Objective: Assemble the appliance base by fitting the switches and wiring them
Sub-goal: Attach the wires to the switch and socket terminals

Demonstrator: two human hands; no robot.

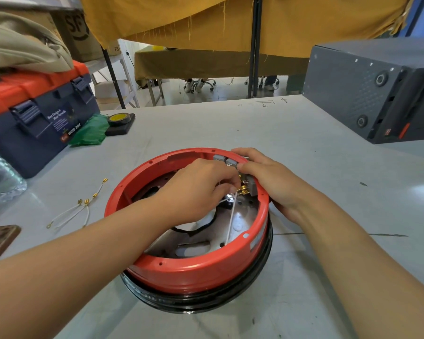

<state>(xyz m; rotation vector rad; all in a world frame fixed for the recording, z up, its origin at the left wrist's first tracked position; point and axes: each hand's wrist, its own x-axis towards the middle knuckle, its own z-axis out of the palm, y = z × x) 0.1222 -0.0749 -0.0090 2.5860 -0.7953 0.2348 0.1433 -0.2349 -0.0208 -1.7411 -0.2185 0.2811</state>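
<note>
A round red appliance base [194, 272] with a black lower ring lies open side up on the grey table. Grey switches [224, 160] sit inside its far right wall, with brass terminals [244, 190] below them. My left hand [196, 189] reaches into the base and pinches a white wire [231, 218] at the terminals. My right hand [269, 179] grips the base's right rim at the switches, fingers curled over the edge. A black cable lies on the metal floor inside.
Loose white wires with brass connectors [81, 209] lie left of the base. A blue and orange toolbox [34, 113], green bag and tape roll [119, 119] stand at the back left. A dark metal case [377, 91] fills the back right.
</note>
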